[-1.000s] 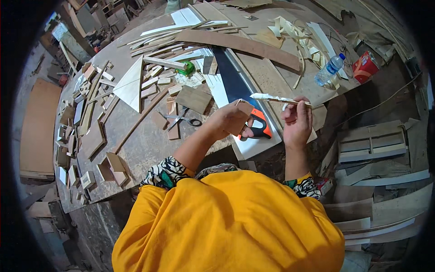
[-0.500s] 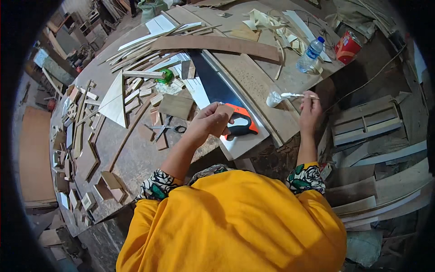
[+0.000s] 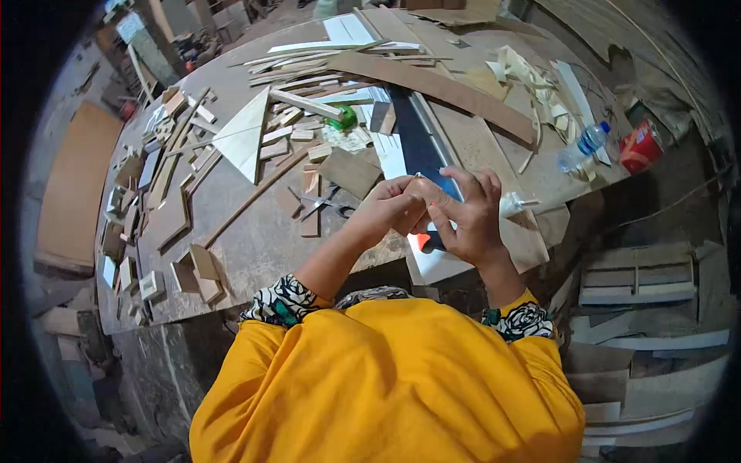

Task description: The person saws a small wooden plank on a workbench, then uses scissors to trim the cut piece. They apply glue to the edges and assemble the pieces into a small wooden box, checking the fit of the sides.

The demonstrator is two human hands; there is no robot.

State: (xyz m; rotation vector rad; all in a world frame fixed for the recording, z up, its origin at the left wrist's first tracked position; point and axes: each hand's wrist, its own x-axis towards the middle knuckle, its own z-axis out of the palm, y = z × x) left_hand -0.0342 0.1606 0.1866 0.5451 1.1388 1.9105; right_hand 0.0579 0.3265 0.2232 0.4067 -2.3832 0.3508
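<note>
My left hand is closed on a small brown wooden piece, mostly hidden by fingers. Meeting it from the other side, my right hand has its thumb and a finger against the piece, its other fingers curled. Under both hands lies a hand saw, its orange and black handle partly covered, on a white board. To the right of my right hand stands a small white cup with a white-coated stick in it.
Scissors, wooden offcuts and a pale triangular board lie to the left. A long curved brown strip crosses the far side. A water bottle and a red container stand at the right.
My right hand has let go of the white-coated stick, which now rests in the cup, and has moved left to the wooden piece. The whole view has shifted.
</note>
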